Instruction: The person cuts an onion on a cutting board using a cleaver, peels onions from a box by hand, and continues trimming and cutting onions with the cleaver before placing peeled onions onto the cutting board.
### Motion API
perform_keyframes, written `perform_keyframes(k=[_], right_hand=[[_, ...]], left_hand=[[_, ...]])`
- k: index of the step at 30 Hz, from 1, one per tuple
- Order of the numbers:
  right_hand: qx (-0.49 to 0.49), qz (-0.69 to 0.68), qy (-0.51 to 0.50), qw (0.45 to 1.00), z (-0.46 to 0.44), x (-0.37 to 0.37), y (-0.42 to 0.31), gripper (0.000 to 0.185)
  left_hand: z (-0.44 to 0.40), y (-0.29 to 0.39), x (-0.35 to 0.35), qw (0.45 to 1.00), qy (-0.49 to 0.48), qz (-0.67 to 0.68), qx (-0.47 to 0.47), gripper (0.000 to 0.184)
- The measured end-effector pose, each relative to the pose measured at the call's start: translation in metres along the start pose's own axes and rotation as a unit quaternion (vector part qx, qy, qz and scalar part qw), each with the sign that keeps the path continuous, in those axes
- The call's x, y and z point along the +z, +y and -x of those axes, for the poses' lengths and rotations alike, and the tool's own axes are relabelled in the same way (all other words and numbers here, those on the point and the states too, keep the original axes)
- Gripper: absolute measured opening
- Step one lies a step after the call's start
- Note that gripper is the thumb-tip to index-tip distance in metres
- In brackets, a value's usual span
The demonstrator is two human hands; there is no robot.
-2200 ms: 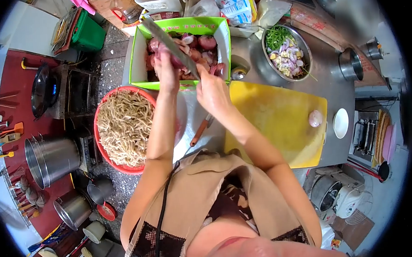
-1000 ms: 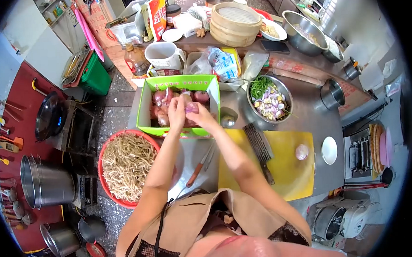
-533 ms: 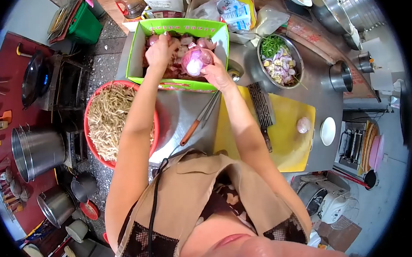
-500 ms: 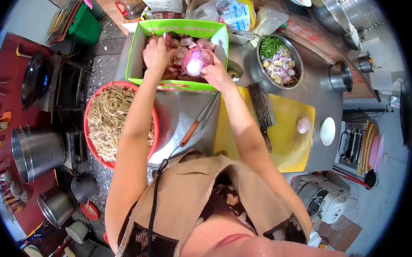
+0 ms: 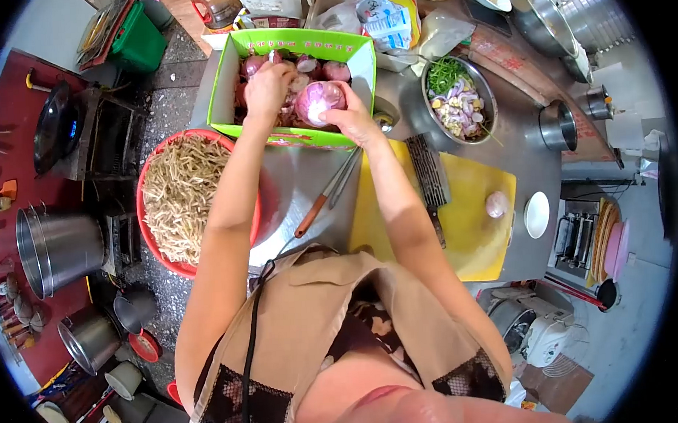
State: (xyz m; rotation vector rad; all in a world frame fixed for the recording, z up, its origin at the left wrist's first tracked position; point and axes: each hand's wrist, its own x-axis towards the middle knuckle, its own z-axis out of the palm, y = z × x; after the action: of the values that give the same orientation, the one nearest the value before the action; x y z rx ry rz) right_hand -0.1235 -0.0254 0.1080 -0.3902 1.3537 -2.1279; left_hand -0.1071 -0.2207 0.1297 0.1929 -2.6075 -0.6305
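Observation:
A green-edged cardboard box (image 5: 217,111) of purple-red onions stands at the far side of the steel counter. My right hand (image 5: 354,121) grips a large, shiny purple onion (image 5: 320,103) over the box's near right part. Inside the box, my left hand (image 5: 269,90) is curled down among the onions, its fingertips partly hidden; what they hold, if anything, does not show. Just below the box lie a pair of tongs (image 5: 322,202) with a wooden-looking handle. On the yellow cutting board (image 5: 469,240) rest a dark-bladed cleaver (image 5: 432,176) and one small pale onion (image 5: 497,204).
A red basin (image 5: 144,227) heaped with thin, pale brown strips stands left of the box. On the right, a steel bowl (image 5: 491,99) holds chopped greens and cut onion pieces. A white bowl (image 5: 537,215) sits beyond the board. Bags and containers crowd the back.
My left hand has shifted slightly right and its fingers have curled in more. The onion in my right hand has moved slightly left and tilted.

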Motion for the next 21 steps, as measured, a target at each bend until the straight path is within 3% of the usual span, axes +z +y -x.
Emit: perform_keyframes(k=[1,2,4,6,7,8,10,11,12,14,16,17,18,20,21], right_hand=[[0.002,-0.025,0.001,1.0,0.001,0.0,-0.001,0.064],[-0.002,-0.026,0.0,1.0,-0.001,0.001,-0.003,0.064],[-0.012,-0.035,0.01,0.999,-0.001,0.004,-0.003,0.063],[0.006,-0.046,0.005,0.999,-0.002,0.003,0.0,0.059],[0.015,-0.039,0.001,0.999,0.0,0.006,-0.004,0.057],[0.017,-0.04,0.002,0.999,0.001,0.008,-0.005,0.057],[0.03,0.025,-0.004,0.999,0.002,0.009,-0.008,0.059],[0.009,0.112,-0.02,0.993,0.0,0.006,-0.005,0.063],[0.009,0.113,-0.019,0.993,0.0,0.008,-0.006,0.063],[0.004,0.146,-0.015,0.989,0.002,0.01,-0.008,0.069],[-0.001,0.157,-0.023,0.987,0.004,0.011,-0.01,0.072],[-0.014,0.174,-0.016,0.985,0.004,0.01,-0.01,0.072],[-0.027,0.19,-0.008,0.981,0.004,0.009,-0.008,0.072],[-0.041,0.2,0.015,0.979,0.005,0.009,-0.007,0.071],[-0.054,0.209,0.038,0.976,0.005,0.008,-0.007,0.071]], left_hand=[[0.0,-0.012,0.002,0.992,-0.08,-0.086,-0.04,0.015],[0.009,-0.022,0.005,0.994,-0.095,-0.028,-0.043,0.021],[0.012,-0.012,0.005,0.988,0.037,0.116,0.093,0.031],[0.021,0.01,-0.015,0.934,-0.041,0.35,0.059,0.042],[0.024,0.022,-0.024,0.937,-0.035,0.327,0.117,0.049],[0.023,0.035,-0.036,0.957,-0.025,0.232,0.17,0.04],[0.018,0.026,-0.027,0.927,-0.099,0.326,0.155,0.028],[0.016,0.023,-0.023,0.941,-0.094,0.301,0.128,0.021],[0.012,0.027,-0.027,0.952,-0.089,0.275,0.1,0.015],[0.004,0.031,-0.027,0.959,-0.055,0.247,0.124,0.014],[-0.002,0.03,-0.024,0.976,-0.02,0.215,0.027,0.012],[-0.007,0.018,-0.016,0.981,0.01,0.187,0.045,0.012],[-0.01,0.002,-0.009,0.99,0.019,0.119,0.068,0.013],[-0.003,-0.022,0.0,0.994,-0.066,-0.092,-0.003,0.016],[0.004,-0.026,-0.003,0.989,-0.075,-0.123,-0.01,0.022]])
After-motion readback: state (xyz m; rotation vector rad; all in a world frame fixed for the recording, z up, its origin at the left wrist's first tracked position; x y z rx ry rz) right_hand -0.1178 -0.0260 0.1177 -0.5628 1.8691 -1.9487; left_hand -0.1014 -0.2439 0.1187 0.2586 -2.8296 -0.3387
